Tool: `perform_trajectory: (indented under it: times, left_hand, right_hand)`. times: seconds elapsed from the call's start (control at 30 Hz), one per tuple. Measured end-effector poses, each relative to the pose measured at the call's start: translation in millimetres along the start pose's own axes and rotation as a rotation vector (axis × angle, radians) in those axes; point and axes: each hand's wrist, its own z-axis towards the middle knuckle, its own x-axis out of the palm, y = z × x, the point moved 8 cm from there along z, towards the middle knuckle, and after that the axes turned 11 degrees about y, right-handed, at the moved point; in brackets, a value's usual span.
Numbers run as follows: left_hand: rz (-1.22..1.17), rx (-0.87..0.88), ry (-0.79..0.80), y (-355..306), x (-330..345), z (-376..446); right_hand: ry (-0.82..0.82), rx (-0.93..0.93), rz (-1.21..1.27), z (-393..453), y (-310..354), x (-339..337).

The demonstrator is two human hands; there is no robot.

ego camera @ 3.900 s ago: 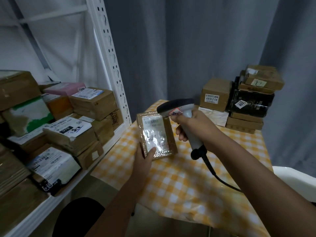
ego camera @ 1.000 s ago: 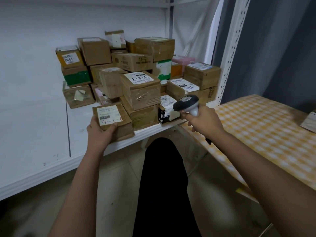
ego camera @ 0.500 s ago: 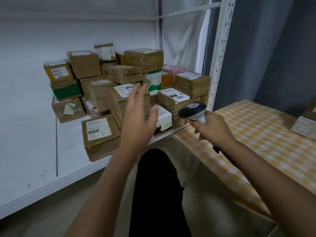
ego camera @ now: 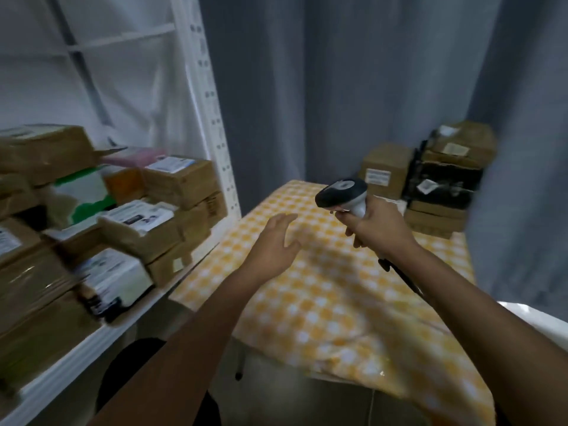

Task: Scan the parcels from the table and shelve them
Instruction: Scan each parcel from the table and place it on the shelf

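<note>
Right hand [ego camera: 376,224] gripping one scanner [ego camera: 344,195], left hand [ego camera: 273,241] beside it, fingers spread, holding nothing, about six stacked parcels [ego camera: 430,179] beyond the scanner on one checked table [ego camera: 322,302]

Table [ego camera: 338,302] bare across near and middle cloth. Parcels [ego camera: 430,186] stacked at far right corner. Shelf [ego camera: 92,342] on left crowded with boxes [ego camera: 147,222] to its front edge.

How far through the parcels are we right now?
Done: many parcels sit on the shelf. In hand: right hand holds the scanner; left hand is empty over the table. Left: the stack at the table's far corner.
</note>
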Motion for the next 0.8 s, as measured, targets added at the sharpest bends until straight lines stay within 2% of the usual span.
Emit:
perform_trajectory:
  times: [0.2,0.3,0.53,0.67,0.8]
  left_hand:
    - [-0.128,-0.062,0.15,-16.2,51.2,84.0]
    - [-0.148,-0.064,0.148,-35.3,58.9,127.6]
    - [0.019,0.097,0.06,-99.9,62.8,223.9]
    - [0.258,0.139,-0.071,-131.5,58.9,263.0]
    - [0.381,0.159,-0.003,-146.2,68.0,291.4]
  right_hand:
    - [-0.102,0.128,0.056,17.0,-83.9,-49.5]
    - [-0.119,0.173,0.1,26.6,-120.3,-61.4]
    - [-0.117,0.228,0.149,46.9,-170.5,-66.5]
    - [-0.08,0.227,0.184,58.6,-178.0,-66.5]
    - [-0.067,0.231,0.178,62.5,-182.6,-67.2]
